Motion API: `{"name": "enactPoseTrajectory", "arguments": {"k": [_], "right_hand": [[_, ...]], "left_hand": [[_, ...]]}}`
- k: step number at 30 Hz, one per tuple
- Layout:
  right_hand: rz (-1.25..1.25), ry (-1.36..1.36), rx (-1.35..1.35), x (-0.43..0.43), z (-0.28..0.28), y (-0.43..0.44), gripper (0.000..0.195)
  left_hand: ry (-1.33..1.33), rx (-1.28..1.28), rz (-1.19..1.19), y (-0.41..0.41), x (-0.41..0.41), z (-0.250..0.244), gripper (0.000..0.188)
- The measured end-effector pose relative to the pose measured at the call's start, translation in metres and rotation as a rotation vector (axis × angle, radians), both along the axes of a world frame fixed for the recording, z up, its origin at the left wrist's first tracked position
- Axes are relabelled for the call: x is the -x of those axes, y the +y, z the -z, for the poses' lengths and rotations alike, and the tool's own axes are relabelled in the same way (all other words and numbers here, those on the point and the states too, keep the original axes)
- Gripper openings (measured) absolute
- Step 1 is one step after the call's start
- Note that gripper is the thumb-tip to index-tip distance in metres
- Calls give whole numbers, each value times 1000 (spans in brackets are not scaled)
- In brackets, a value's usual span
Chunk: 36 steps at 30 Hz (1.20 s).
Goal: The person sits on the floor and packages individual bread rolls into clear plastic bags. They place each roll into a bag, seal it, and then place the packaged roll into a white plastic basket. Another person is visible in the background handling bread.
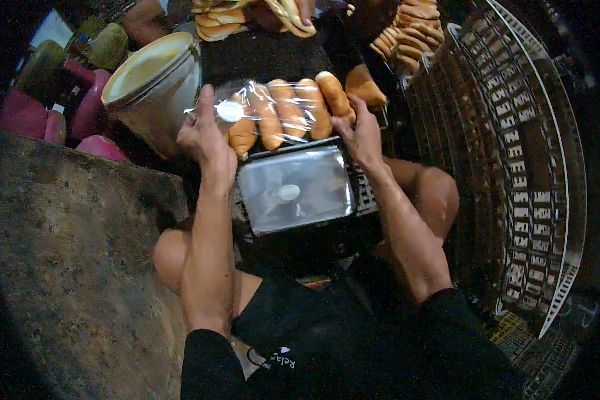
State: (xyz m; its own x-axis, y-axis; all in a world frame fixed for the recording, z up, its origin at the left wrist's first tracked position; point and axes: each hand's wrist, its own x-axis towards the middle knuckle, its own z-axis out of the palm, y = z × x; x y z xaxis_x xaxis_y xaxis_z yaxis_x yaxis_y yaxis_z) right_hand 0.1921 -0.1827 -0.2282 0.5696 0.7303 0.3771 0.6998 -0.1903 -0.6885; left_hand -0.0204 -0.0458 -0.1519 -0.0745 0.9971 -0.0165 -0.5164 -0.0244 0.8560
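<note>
Several golden-brown bread rolls (pixel 292 107) lie side by side, most of them under a shiny clear plastic bag (pixel 260 95) that bears a white round mark. My left hand (pixel 207 132) holds the bag's left end, thumb up. On the other side, my right hand (pixel 360 130) has its fingers against the rightmost roll (pixel 336 95), whose upper end looks uncovered by the plastic. Just below, nearer my body, rests a stack of flat clear plastic bags (pixel 300 200), the top one with a similar white oval mark.
A tall pale bucket (pixel 150 85) leans at the upper left beside pink containers (pixel 87 100). Another person's hand (pixel 306 10) is among breads at the top. More bread (pixel 415 35) is piled at upper right. Plastic crates (pixel 525 175) stand right; a worn wooden board (pixel 85 260) lies left.
</note>
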Motion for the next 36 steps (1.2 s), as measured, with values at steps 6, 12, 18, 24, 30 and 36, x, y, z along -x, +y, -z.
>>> {"name": "enactPoseTrajectory", "arguments": {"k": [6, 12, 18, 24, 30, 36], "right_hand": [[200, -58, 517, -25, 19, 15, 50], [54, -49, -4, -54, -75, -24, 49], [-88, 594, -69, -26, -196, -105, 44], [-202, 621, -130, 18, -178, -61, 51], [-178, 508, -187, 64, -159, -26, 50], [-161, 669, -241, 86, -157, -6, 49]], "left_hand": [[-79, 254, 116, 16, 25, 21, 62], [20, -23, 289, 22, 35, 40, 83], [249, 1, 175, -2, 11, 1, 79], [-86, -133, 574, -47, -1, -11, 58], [-242, 17, 511, -72, 4, -32, 46], [-44, 3, 544, -63, 25, -32, 45]]}}
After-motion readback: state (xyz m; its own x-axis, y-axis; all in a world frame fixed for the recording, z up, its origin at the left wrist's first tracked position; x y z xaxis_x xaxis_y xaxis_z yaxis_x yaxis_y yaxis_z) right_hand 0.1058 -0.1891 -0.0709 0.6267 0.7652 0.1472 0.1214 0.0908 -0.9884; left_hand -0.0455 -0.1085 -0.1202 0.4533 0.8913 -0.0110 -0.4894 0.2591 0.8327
